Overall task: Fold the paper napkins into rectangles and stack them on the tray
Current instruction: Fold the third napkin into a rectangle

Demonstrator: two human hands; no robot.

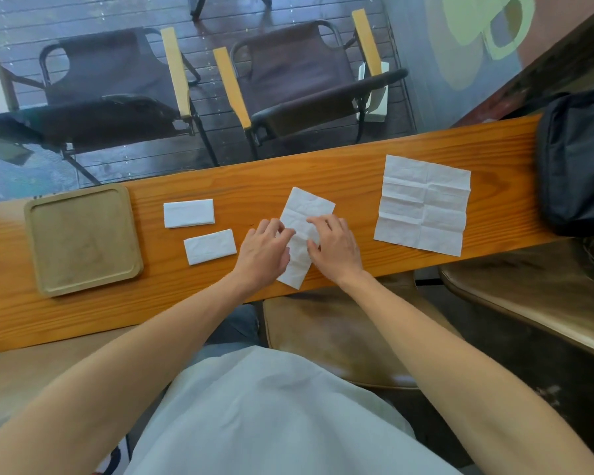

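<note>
White half-folded napkin (306, 214) at frame centre on desk (357, 173). Left hand (263, 252) and right hand (335, 243) press it flat, neither grip clenched. Tray (35, 255) at left holds nothing

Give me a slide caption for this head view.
Both hands fold a napkin; two folded ones await the tray.

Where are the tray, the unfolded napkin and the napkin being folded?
tray (83, 240): head view, bare middle of its floor.
unfolded napkin (422, 204): head view, centre crease.
napkin being folded (307, 204): head view, upper part above the fingers.
</note>
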